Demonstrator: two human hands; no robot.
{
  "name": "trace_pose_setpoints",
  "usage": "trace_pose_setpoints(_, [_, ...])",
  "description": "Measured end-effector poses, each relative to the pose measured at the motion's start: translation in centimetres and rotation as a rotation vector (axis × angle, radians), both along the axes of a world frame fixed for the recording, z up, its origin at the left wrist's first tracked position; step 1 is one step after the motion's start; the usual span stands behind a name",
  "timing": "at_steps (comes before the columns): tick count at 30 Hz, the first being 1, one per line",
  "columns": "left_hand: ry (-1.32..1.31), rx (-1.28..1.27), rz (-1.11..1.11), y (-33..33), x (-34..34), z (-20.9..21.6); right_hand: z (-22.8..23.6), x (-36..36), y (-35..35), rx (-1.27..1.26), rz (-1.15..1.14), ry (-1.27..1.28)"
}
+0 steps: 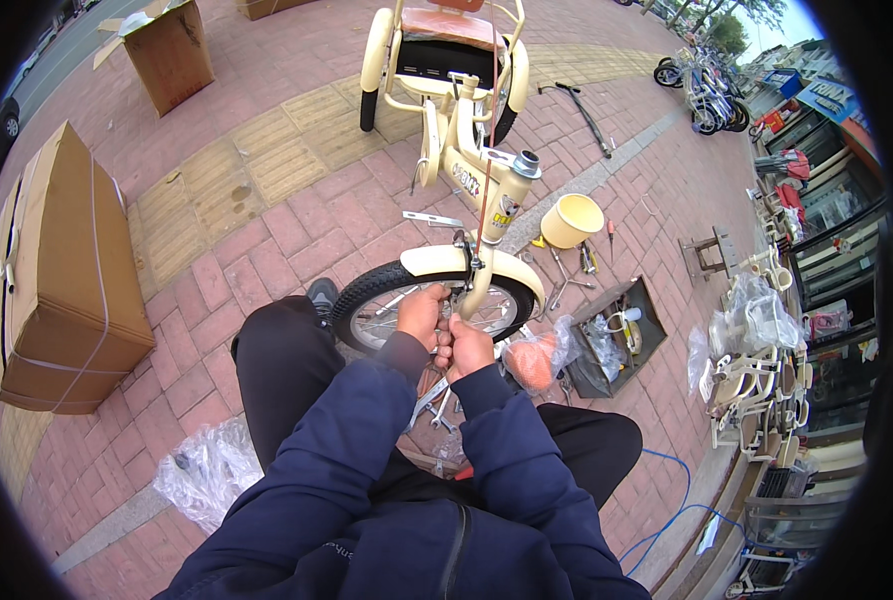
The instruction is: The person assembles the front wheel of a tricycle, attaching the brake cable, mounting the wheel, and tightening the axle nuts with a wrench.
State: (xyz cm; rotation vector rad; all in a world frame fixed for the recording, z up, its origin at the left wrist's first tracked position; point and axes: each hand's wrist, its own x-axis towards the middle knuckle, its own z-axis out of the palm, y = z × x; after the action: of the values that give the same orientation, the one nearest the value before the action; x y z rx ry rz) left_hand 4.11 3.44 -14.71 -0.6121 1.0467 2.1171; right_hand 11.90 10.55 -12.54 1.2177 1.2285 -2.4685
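Observation:
A cream-coloured child's tricycle (466, 160) stands on the brick pavement in front of me, its orange seat at the far end. Its front wheel (366, 300), black tyre under a cream mudguard, is close to my knees. My left hand (421, 312) and my right hand (464, 346) are pressed together at the fork beside the wheel hub, fingers closed around a small part or tool that I cannot make out. Several wrenches (431, 405) lie on the ground just below my hands.
A large strapped cardboard box (61, 270) stands at left, another open box (171, 50) behind it. A cream bucket (571, 220), an open tool tray (616, 335), plastic bags (206, 470) and stacked cream parts (756, 380) lie around. Parked bicycles (706, 90) stand far right.

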Motion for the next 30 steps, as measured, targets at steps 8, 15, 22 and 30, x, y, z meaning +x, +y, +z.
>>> trace_pose_setpoints(8, [0.010,-0.022,0.031,0.1,0.0,0.0,-0.9,0.2,1.7,-0.585,-0.046,0.110])
trace_pose_setpoints(15, [0.071,-0.046,0.032,0.2,-0.2,-1.3,0.9,0.2,1.6,-0.671,-0.086,0.134])
trace_pose_setpoints(22, [0.105,-0.020,0.026,0.4,-0.2,-2.2,2.8,0.8,2.0,1.620,0.511,-0.016])
trace_pose_setpoints(30, [0.099,-0.015,0.031,0.5,-0.2,-2.1,2.5,0.9,2.2,1.898,0.586,-0.005])
